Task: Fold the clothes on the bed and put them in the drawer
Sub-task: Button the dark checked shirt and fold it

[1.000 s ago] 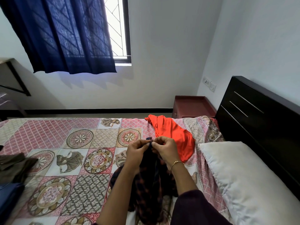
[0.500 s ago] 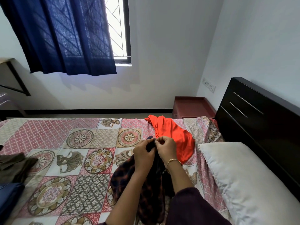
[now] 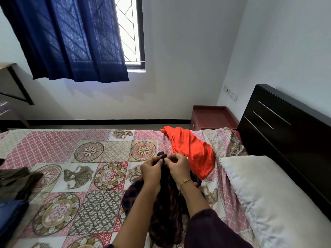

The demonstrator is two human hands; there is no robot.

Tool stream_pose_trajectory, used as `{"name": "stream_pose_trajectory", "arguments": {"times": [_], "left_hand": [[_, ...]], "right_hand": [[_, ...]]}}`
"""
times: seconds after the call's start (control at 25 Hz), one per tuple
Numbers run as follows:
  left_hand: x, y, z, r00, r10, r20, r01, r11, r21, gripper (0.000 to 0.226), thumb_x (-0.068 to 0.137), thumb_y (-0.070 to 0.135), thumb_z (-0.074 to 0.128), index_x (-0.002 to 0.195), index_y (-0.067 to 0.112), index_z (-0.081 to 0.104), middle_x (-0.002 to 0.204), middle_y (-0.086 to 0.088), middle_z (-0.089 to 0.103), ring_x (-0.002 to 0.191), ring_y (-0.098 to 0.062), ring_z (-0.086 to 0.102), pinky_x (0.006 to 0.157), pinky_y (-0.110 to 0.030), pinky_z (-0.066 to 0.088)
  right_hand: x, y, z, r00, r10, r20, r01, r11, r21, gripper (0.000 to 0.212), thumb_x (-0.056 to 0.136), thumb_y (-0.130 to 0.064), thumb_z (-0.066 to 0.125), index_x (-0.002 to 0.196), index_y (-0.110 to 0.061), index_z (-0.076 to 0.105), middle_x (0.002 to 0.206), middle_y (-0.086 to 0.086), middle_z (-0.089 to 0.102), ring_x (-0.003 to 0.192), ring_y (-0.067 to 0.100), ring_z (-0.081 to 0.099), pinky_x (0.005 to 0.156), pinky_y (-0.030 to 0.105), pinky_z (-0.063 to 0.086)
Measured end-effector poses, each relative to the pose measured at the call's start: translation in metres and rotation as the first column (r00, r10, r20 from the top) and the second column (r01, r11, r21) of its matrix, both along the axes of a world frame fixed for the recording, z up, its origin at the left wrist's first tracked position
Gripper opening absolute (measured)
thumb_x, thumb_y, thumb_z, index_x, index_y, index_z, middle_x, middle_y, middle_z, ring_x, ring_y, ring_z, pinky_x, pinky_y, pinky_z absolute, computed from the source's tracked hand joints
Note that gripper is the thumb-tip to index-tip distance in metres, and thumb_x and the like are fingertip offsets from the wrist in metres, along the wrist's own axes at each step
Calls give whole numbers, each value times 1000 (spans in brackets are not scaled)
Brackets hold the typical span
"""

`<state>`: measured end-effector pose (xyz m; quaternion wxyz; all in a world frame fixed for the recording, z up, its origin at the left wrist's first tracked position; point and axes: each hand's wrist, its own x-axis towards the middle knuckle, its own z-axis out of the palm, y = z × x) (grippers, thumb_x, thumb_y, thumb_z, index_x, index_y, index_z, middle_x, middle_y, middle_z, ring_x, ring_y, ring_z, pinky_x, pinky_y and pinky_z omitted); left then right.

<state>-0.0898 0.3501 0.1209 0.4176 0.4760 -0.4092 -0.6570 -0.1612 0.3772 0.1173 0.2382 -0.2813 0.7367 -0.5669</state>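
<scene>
Dark plaid garment (image 3: 166, 208): lower centre, hanging bunched over bed (image 3: 53, 149).
Left hand (image 3: 151, 170), right hand (image 3: 177, 167): both pinching its top edge.
Risk: a pinch slips; cloth drops unfolded.
Drawer: unseen.

— What have you got on the bed (image 3: 53, 145)?

— I see a dark checked garment (image 3: 166, 208), lifted by its top edge and hanging in loose folds down to the patterned bedspread. My left hand (image 3: 152, 170) and right hand (image 3: 177, 167) pinch that top edge close together.

— Anything else?

— An orange-red garment (image 3: 191, 149) lies crumpled at the far edge, near the pillow. At the left edge I see a rumpled olive-brown garment (image 3: 18, 183), and just beside it a blue garment (image 3: 10, 217). Whether the blue one is folded, I can't tell.
</scene>
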Motion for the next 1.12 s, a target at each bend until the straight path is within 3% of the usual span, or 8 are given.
{"name": "stream_pose_trajectory", "arguments": {"times": [0.28,0.48,0.6,0.72,0.8,0.92,1.04,1.12], "left_hand": [[2,3,0,988,26,149,-15,997,-80,21,88,-2,57,77,14,65,82,-8,69,81,-19,65,81,-31,54],[4,2,1,993,-18,120,26,997,-68,23,89,-3,55,77,13,65,81,-7,68,83,-21,65,82,-33,53],[6,-1,-3,982,-49,184,75,988,-138,23,88,-2,56,76,15,65,82,-8,69,87,-24,66,85,-36,54],[7,-6,-6,965,-74,252,138,960,-243,17,88,-3,56,84,8,69,87,-10,70,89,-25,66,86,-36,53],[7,-8,-7,924,-29,382,188,903,-386,16,87,-3,56,89,3,70,90,-11,69,85,-22,63,81,-29,49],[5,-10,-10,862,47,504,290,771,-568,14,85,-5,57,89,-2,70,93,-12,63,90,-24,57,77,-17,39],[2,-12,-12,685,297,665,352,664,-659,13,87,8,58,91,4,70,110,-10,54,111,-26,36,89,-33,37],[-1,-11,-7,582,349,734,391,672,-629,17,90,13,54,98,6,68,122,-12,46,117,-26,26,94,-45,38]], "right_hand": [[5,-1,-3,1000,-3,-11,3,1000,6,11,79,0,67,72,-8,62,74,7,64,68,14,56,64,19,46],[6,-1,-6,988,-4,154,11,999,-45,20,79,2,65,65,-11,59,71,7,63,69,16,57,71,31,51],[1,0,-8,977,46,211,-34,998,-59,22,80,3,64,65,-12,59,69,5,61,70,17,56,73,33,51],[-5,-1,-6,979,111,170,-104,993,-50,28,78,5,66,61,-16,56,65,1,58,66,13,52,67,25,46],[-9,-2,-2,992,124,-22,-124,992,39,26,78,2,67,62,-15,56,64,-2,56,63,10,50,62,18,42],[-14,-1,0,959,155,-238,-126,983,133,17,79,-1,65,67,-12,59,70,2,58,69,14,51,67,21,40],[-19,-3,1,975,173,-140,-158,981,109,32,81,-1,64,59,-21,51,64,-3,55,71,14,51,67,23,41],[-21,-9,2,976,193,-98,-184,978,95,35,83,0,62,59,-22,50,61,-6,52,66,11,48,64,21,41]]}}
